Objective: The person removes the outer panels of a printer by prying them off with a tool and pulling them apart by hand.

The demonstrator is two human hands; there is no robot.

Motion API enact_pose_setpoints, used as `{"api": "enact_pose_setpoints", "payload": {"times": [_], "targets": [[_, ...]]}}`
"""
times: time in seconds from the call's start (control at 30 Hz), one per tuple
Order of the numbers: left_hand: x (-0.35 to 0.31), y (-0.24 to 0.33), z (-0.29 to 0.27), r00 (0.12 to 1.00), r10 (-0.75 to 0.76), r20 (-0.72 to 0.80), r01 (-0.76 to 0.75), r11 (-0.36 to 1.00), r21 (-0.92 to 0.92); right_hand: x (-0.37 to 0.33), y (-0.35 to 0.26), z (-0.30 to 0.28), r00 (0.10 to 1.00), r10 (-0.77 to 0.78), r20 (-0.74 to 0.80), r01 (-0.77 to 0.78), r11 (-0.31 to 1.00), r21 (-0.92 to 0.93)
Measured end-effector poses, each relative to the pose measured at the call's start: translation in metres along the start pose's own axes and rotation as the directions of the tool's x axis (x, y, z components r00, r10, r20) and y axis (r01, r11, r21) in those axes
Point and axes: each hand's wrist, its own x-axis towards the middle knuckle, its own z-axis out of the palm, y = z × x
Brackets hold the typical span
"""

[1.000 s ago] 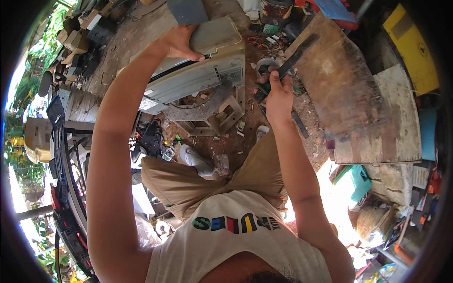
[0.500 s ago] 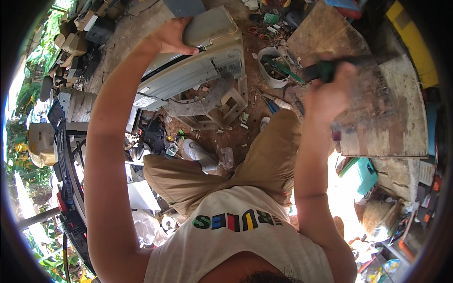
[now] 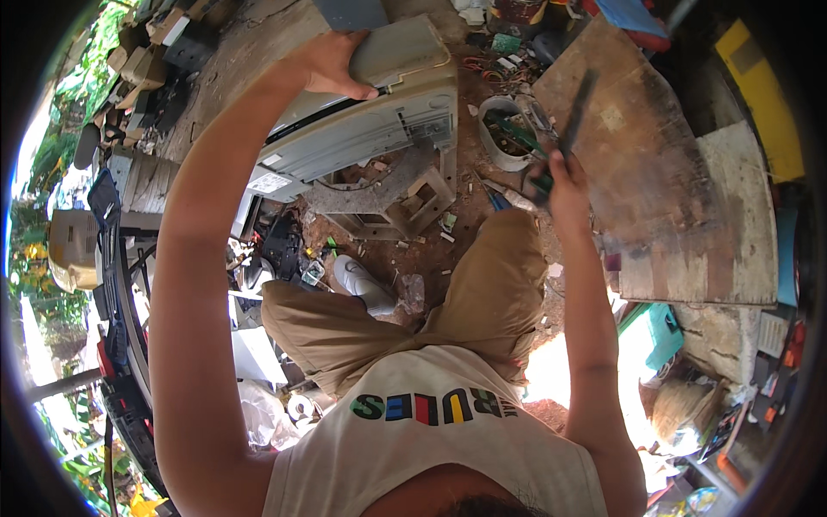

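My left hand [image 3: 332, 65] grips the upper edge of a grey plastic appliance casing [image 3: 353, 129], thumb spread along its side and fingers over the far edge. The casing leans upright against a pale, block-like frame [image 3: 379, 198] with openings in it. In my right hand [image 3: 568, 185] is a tool with a green-and-black handle and a long dark shaft [image 3: 579, 108], pointing up and away. Motion blurs the tool, so its exact kind is unclear. Beside that hand stands a white bucket [image 3: 495, 155] with green tools in it.
A worn wooden board [image 3: 655, 189] lies to the right. Small debris and a blue-handled tool [image 3: 500, 201] are scattered on the dirt floor. Electronic scrap [image 3: 284, 241] is at the left, a teal case [image 3: 659, 336] at the right. A yellow panel [image 3: 754, 95] stands at the far right.
My right hand has swung left and down, toward the bucket, and the tool has turned from pointing right to pointing upward. My left hand keeps its hold on the casing.
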Motion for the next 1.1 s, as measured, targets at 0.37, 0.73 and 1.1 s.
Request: {"api": "enact_pose_setpoints", "payload": {"times": [0.37,0.73,1.1], "targets": [[-0.001,-0.003,0.011,0.977,0.180,-0.117,-0.182,0.983,-0.002,-0.031,0.320,-0.130,0.846,0.504,-0.172,-0.339,0.261,-0.904],[-0.009,0.008,-0.002,0.995,0.095,-0.011,-0.095,0.994,-0.051,0.049,0.155,-0.030,0.927,-0.375,-0.003,0.336,0.832,-0.442],[-0.128,0.001,0.047,0.762,-0.320,-0.563,0.338,0.938,-0.075,0.117,-0.125,0.112,0.209,-0.641,0.738,0.977,0.110,-0.181]]}}
